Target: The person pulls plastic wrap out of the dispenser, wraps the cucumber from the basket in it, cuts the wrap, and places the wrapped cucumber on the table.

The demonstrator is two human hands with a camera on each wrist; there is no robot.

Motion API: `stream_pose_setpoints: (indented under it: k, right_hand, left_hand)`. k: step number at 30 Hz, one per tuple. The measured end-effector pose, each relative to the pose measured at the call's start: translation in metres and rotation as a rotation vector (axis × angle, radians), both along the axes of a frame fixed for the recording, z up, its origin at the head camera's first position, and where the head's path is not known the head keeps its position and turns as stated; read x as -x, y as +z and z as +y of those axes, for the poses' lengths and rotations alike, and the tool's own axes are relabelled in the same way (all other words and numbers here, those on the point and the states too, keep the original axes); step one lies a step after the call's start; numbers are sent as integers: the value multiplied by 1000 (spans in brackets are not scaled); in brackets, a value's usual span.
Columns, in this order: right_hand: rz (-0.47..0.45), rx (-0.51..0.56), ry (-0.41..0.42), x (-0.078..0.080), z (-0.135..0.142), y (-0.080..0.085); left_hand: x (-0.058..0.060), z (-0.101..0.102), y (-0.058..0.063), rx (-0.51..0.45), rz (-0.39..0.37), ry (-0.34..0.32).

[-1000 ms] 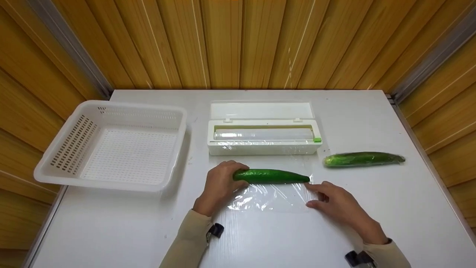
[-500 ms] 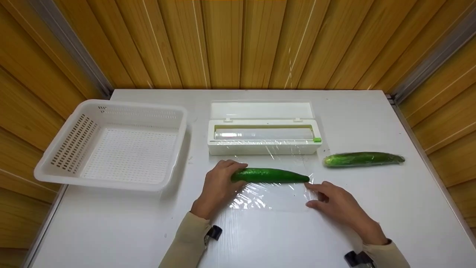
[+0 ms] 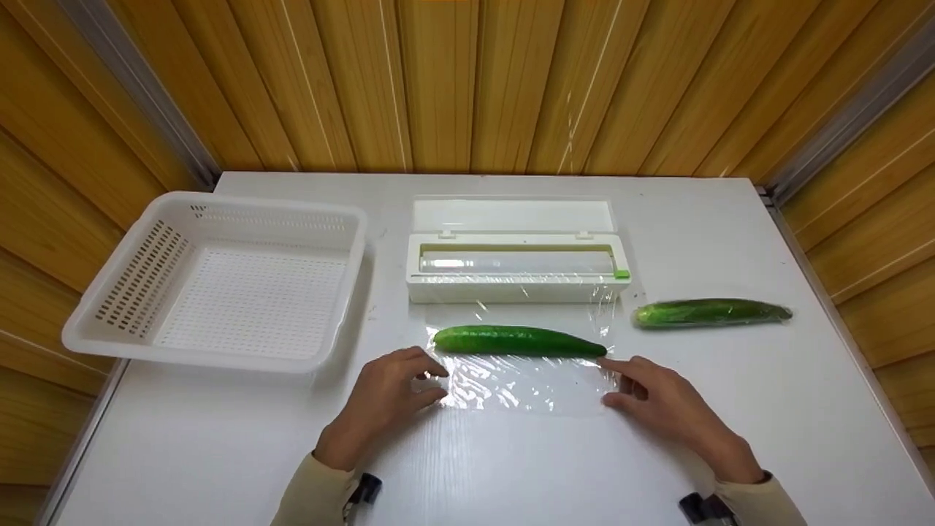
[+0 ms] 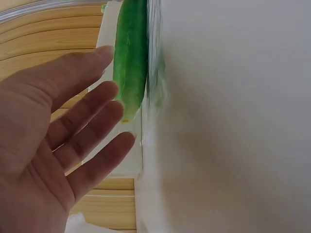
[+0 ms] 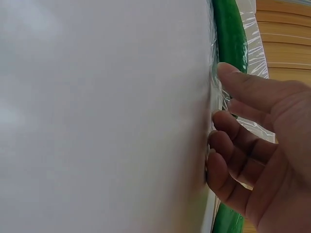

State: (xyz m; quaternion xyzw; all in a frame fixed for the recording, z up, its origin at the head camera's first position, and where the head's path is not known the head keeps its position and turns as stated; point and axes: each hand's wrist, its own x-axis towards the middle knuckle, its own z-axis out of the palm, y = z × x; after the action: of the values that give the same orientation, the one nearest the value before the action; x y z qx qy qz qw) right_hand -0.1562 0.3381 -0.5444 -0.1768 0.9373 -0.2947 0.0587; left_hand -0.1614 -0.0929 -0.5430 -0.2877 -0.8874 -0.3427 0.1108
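A green cucumber (image 3: pixel 518 341) lies crosswise on a sheet of clear cling film (image 3: pixel 504 387), which runs out from a white cling film dispenser (image 3: pixel 511 292). My left hand (image 3: pixel 391 387) is beside the film's left edge, off the cucumber. In the left wrist view its fingers (image 4: pixel 99 162) are spread, with nothing between them. At the film's right edge is my right hand (image 3: pixel 668 400), index fingertip by the cucumber's thin end and thumb lower down, the two apart. Its other fingers (image 5: pixel 223 174) are bent near the table; whether they touch film is unclear.
A white perforated basket (image 3: pixel 219 358) stands on the left of the white table (image 3: pixel 467 475). On the right lies another cucumber (image 3: pixel 712 312), wrapped in film. The dispenser's lid (image 3: pixel 511 214) is raised towards the wood-panelled wall (image 3: pixel 438 88).
My left hand has let go of the cucumber's thick end and moved left and towards me. The cucumber has shifted very slightly; my right hand has stayed in place.
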Motion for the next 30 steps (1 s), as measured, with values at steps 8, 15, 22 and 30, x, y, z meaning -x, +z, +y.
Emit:
stream_pose_setpoints:
  k: [8, 15, 22, 30]
  right_hand:
    - [126, 90, 74, -3, 3, 1]
    - [160, 124, 209, -6, 1, -3]
    - [235, 50, 218, -6, -2, -3]
    - [185, 48, 199, -7, -2, -3]
  left_hand:
    - [-8, -25, 0, 183, -89, -86]
    - [-11, -30, -1, 195, 15, -135]
    - [-10, -23, -4, 222, 188, -136]
    - [-6, -18, -6, 272, 249, -119]
